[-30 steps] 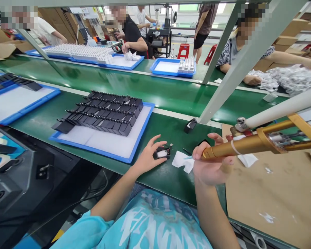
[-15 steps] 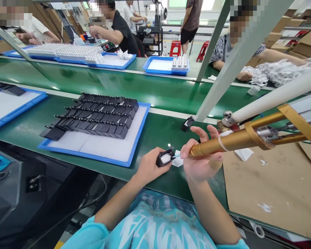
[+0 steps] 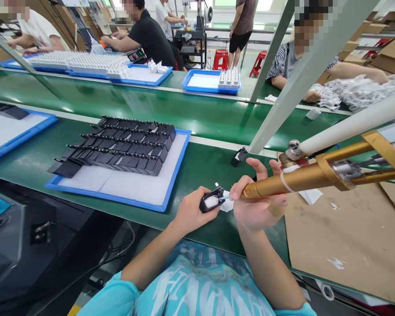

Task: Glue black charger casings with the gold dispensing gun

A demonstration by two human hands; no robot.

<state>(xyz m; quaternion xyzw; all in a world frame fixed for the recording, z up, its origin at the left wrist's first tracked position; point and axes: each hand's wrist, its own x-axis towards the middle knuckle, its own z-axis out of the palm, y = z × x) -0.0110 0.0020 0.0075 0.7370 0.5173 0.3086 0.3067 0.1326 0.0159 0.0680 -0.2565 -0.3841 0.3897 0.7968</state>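
Observation:
Between the thumb and fingers of my left hand (image 3: 191,210) is a small black adapter housing (image 3: 212,202), with its white inside facing up. My right hand (image 3: 257,206) is closed around the front of a gold dispensing gun (image 3: 292,179). The gun's thin light-blue nozzle (image 3: 224,197) reaches the right end of the housing; whether it touches the inside I cannot tell. Two of my right fingers stick out above the barrel. Under the nozzle lies a white scrap of paper (image 3: 228,204). Farther back, a second black housing (image 3: 238,156) stands by the metal post.
Left of my hands, a blue-rimmed tray (image 3: 166,193) carries rows of black housings (image 3: 125,145). Another blue tray (image 3: 36,125) lies farther left. Cardboard (image 3: 342,237) covers the right side of the bench. A slanted metal post (image 3: 283,101) rises ahead; co-workers sit beyond the green belt.
The gold gun and my right hand have shifted slightly to the right in view. My left hand still holds the housing at the nozzle.

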